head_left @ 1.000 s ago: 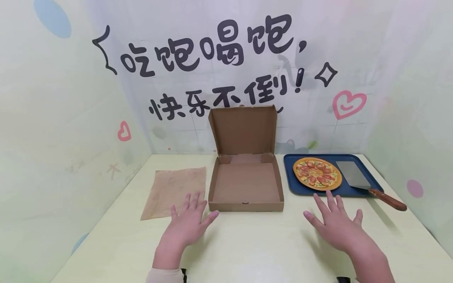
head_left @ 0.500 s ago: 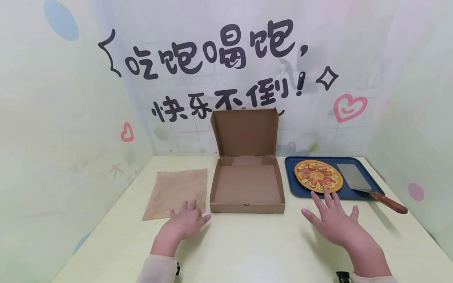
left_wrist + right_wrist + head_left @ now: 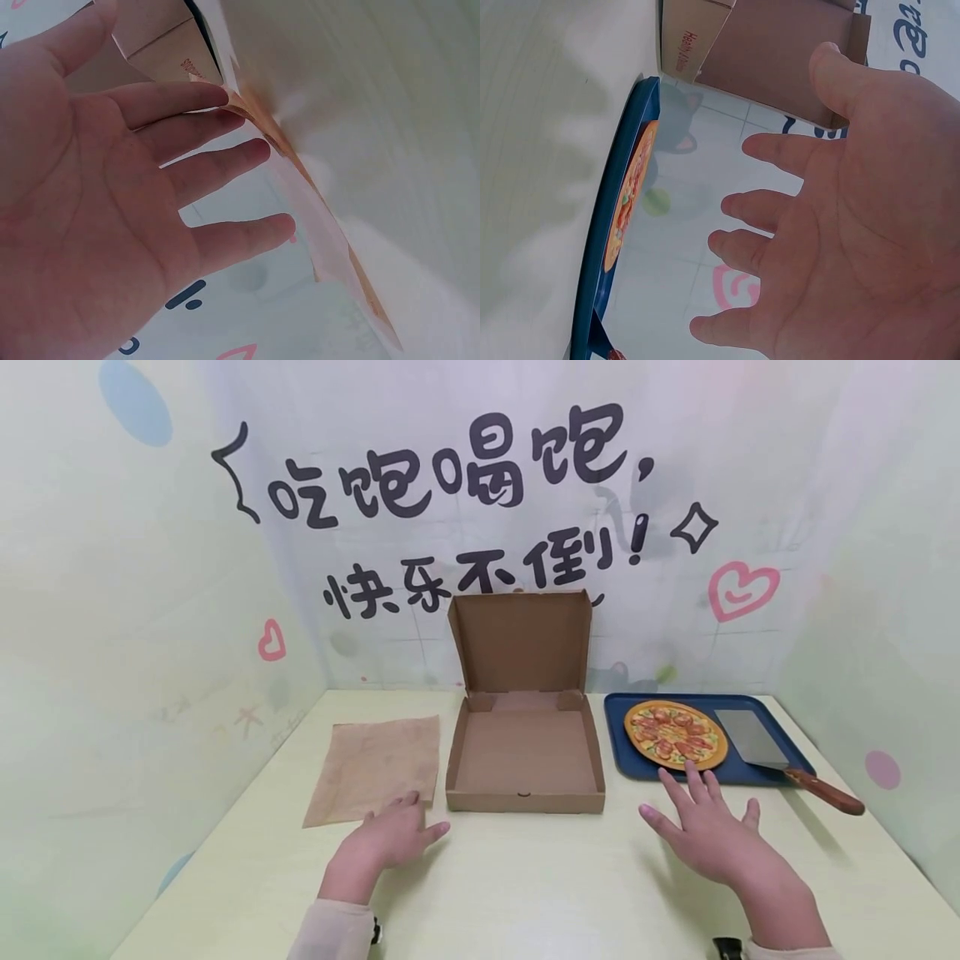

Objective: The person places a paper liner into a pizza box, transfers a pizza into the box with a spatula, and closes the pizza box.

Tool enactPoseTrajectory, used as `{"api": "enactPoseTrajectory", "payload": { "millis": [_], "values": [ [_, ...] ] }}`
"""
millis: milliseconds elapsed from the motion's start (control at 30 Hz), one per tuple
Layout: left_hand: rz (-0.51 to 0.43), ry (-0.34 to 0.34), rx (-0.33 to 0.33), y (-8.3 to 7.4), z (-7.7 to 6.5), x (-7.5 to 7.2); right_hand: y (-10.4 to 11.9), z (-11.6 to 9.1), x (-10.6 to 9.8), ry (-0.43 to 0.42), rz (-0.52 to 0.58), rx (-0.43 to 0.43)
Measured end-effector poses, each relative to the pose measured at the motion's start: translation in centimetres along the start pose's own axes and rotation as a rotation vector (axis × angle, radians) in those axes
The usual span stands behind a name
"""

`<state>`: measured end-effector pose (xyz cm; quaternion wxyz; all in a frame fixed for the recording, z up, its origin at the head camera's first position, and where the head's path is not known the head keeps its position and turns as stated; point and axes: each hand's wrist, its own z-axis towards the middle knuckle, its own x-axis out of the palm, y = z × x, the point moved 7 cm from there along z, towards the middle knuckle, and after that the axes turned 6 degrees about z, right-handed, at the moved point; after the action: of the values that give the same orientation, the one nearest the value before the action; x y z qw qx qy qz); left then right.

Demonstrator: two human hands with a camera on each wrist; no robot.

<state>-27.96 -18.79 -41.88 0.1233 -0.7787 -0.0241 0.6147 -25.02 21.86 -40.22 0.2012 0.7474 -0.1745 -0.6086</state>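
Note:
My left hand point(image 3: 386, 839) is over the near right part of a sheet of brown paper point(image 3: 375, 760), palm down. In the left wrist view its fingers are extended and the fingertips lie close to the edge of the paper point(image 3: 300, 165); I cannot tell whether they touch it. My right hand point(image 3: 712, 843) hovers with spread fingers just in front of a blue tray point(image 3: 633, 768), holding nothing. On that tray lie a pizza point(image 3: 675, 735) and a spatula point(image 3: 750, 739) with a wooden handle. Between paper and tray stands a cardboard pizza box point(image 3: 525, 747), its lid raised.
The pale table point(image 3: 525, 877) meets a printed back wall point(image 3: 480, 527) with black lettering, and side walls on the left and right. The spatula's wooden handle point(image 3: 828, 792) sticks out past the tray's near right edge.
My left hand has dropped lower and drawn slightly back, its fingers less spread over the paper. My right hand has barely moved. The head view has shifted a little.

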Motion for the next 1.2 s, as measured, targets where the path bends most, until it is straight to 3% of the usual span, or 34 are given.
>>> {"api": "enactPoseTrajectory", "payload": {
  "millis": [200, 467, 700, 900, 1000, 1100, 1200],
  "values": [
    [0.023, -0.072, 0.013, 0.6, -0.2, -1.1, 0.0, -0.1, 0.0, -0.002, -0.002, -0.003],
    [0.107, -0.328, 0.107, -0.3, -1.1, -4.4, 0.0, 0.0, -0.1, -0.005, -0.006, -0.005],
    [0.132, -0.493, 0.262, -3.5, -2.1, -5.9, 0.2, -0.1, -0.3, -0.008, -0.005, -0.004],
    [0.229, -0.795, 0.531, -6.8, -2.3, -6.6, 0.1, -0.1, -0.6, -0.009, -0.005, 0.001],
    [0.291, -0.934, 0.624, -8.2, -2.3, -6.5, 0.0, -0.1, -0.6, -0.006, -0.004, 0.003],
    [0.341, -0.990, 0.668, -9.4, -2.1, -6.2, -0.3, 0.0, -0.6, 0.003, -0.007, 0.010],
    [0.350, -0.962, 0.670, -10.5, -1.8, -5.9, -0.6, 0.1, -0.8, 0.007, -0.016, 0.020]
  ]
}}
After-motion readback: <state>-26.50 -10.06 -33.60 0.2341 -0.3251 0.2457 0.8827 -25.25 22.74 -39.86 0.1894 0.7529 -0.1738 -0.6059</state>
